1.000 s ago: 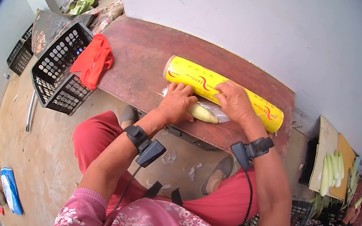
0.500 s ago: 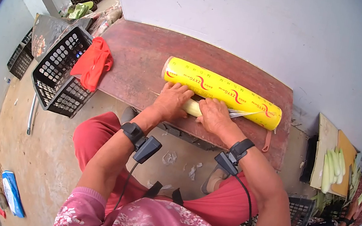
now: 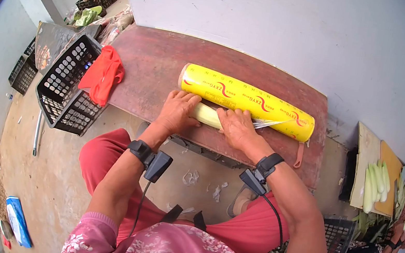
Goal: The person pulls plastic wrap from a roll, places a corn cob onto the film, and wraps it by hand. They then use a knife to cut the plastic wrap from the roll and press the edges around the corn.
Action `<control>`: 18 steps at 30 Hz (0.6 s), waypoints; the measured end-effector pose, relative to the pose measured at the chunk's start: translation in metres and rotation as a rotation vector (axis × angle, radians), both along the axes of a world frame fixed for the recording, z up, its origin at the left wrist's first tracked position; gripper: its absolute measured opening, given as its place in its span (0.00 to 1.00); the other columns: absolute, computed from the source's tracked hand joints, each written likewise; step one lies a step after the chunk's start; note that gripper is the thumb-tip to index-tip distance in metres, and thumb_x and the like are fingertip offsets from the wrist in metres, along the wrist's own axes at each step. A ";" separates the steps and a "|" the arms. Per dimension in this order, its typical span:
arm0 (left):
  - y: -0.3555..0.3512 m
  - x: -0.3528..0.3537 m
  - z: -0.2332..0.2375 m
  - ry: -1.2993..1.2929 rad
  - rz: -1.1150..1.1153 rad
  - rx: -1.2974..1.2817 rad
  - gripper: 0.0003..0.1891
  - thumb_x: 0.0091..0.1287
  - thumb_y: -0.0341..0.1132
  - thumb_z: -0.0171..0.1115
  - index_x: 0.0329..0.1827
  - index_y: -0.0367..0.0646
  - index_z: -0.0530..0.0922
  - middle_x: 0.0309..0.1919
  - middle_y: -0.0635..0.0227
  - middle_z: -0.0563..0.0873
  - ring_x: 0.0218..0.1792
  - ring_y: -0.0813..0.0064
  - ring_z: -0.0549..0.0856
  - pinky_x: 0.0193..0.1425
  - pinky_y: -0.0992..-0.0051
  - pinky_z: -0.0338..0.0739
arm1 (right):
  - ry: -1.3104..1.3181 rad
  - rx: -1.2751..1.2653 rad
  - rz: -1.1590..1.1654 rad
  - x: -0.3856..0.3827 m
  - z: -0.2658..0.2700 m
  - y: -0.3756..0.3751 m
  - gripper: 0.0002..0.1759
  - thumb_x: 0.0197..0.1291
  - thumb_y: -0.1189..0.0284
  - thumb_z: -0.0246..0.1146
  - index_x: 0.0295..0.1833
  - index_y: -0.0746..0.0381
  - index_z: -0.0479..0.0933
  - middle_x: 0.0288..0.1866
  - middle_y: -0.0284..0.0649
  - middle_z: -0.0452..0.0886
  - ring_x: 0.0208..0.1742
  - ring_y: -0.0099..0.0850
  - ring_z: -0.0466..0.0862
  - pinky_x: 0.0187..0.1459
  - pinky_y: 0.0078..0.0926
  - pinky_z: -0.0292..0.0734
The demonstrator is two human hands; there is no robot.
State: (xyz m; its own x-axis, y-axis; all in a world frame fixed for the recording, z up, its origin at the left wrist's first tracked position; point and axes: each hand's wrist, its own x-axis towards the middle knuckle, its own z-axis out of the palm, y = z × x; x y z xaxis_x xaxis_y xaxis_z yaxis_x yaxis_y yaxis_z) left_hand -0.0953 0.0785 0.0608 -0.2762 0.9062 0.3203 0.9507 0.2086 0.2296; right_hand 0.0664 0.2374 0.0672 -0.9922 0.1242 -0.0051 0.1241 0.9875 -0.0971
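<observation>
A pale yellow-green vegetable stalk (image 3: 207,115) lies crosswise near the front edge of the red-brown table (image 3: 160,60). My left hand (image 3: 178,114) curls over its left end, thumb toward me. On its right end presses my right hand (image 3: 236,127), fingers bent over it. Just behind both hands lies a big yellow roll of cling film (image 3: 248,101) with red printing. A twisted strip of clear film (image 3: 268,123) stretches from beside my right hand to the roll's right part. The stalk's ends are hidden under my hands.
A red cloth (image 3: 103,75) hangs over a black plastic crate (image 3: 65,82) at the table's left end. A reddish strap (image 3: 299,155) lies near the right edge. Several pale green stalks (image 3: 376,184) rest on boards at right, near another person's hand (image 3: 400,232).
My left hand has shifted left along the stalk, so more of the stalk shows between my hands. My right hand stays on its right end.
</observation>
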 end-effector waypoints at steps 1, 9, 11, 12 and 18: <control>0.000 -0.002 -0.001 0.017 0.019 -0.016 0.33 0.41 0.44 0.79 0.52 0.45 0.77 0.49 0.63 0.84 0.56 0.60 0.79 0.63 0.61 0.66 | -0.004 -0.010 0.000 0.000 0.004 -0.001 0.17 0.62 0.71 0.62 0.55 0.61 0.72 0.46 0.47 0.83 0.49 0.45 0.81 0.52 0.47 0.69; -0.032 -0.029 0.011 0.083 0.387 -0.362 0.23 0.51 0.47 0.74 0.45 0.42 0.81 0.45 0.59 0.85 0.52 0.58 0.80 0.58 0.61 0.69 | 0.003 -0.032 -0.006 0.000 0.006 -0.002 0.15 0.62 0.75 0.58 0.55 0.63 0.73 0.48 0.48 0.83 0.52 0.46 0.80 0.54 0.47 0.68; -0.033 -0.029 0.007 0.103 0.428 -0.246 0.20 0.53 0.42 0.73 0.45 0.42 0.81 0.46 0.58 0.84 0.51 0.56 0.80 0.56 0.59 0.71 | -0.006 -0.035 -0.016 0.000 0.005 -0.002 0.16 0.62 0.75 0.58 0.56 0.64 0.73 0.48 0.48 0.83 0.52 0.46 0.80 0.54 0.48 0.68; -0.034 -0.029 0.004 0.111 0.448 -0.190 0.18 0.54 0.40 0.72 0.45 0.42 0.80 0.47 0.57 0.83 0.51 0.54 0.79 0.56 0.58 0.72 | -0.008 -0.031 -0.015 0.001 0.005 -0.002 0.17 0.62 0.75 0.58 0.57 0.64 0.73 0.47 0.47 0.83 0.52 0.46 0.80 0.53 0.48 0.68; 0.008 0.030 0.020 -0.089 -0.088 0.226 0.22 0.54 0.36 0.72 0.52 0.41 0.80 0.53 0.59 0.82 0.55 0.55 0.79 0.61 0.56 0.70 | 0.017 -0.004 -0.013 0.001 0.002 -0.002 0.20 0.62 0.72 0.59 0.60 0.63 0.74 0.48 0.46 0.83 0.51 0.44 0.81 0.53 0.47 0.68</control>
State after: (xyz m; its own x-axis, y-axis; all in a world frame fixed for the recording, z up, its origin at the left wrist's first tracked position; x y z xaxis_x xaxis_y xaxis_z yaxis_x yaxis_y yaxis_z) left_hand -0.0654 0.0865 0.0807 -0.2355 0.8361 0.4954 0.9369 0.0597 0.3446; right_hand 0.0672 0.2356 0.0691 -0.9904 0.1376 0.0116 0.1357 0.9853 -0.1035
